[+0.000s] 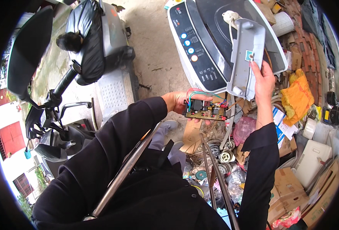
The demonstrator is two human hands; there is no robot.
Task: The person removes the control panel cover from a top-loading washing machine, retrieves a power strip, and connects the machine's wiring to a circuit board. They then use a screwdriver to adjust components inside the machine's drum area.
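My left hand [172, 102] is closed around a circuit board [204, 110] with a small red digit display, black components and red and green wires. Part of that hand is hidden behind the board. My right hand [265, 82] grips the edge of a long grey plastic cover [241, 65], tilted above the top of a washing machine [211, 50]. Near my right fingertips, a small teal-and-white square [249, 55] shows on the cover. A white round plug-like piece [231, 16] with a cable lies at the cover's far end.
A scooter [100, 42] with a mirror stands at the left. Scrap metal parts [219, 153], plastic bags and cardboard [288, 188] crowd the ground at the right. A yellow-orange cloth [298, 97] lies by the brick wall [311, 53]. Metal bars [127, 168] cross before my body.
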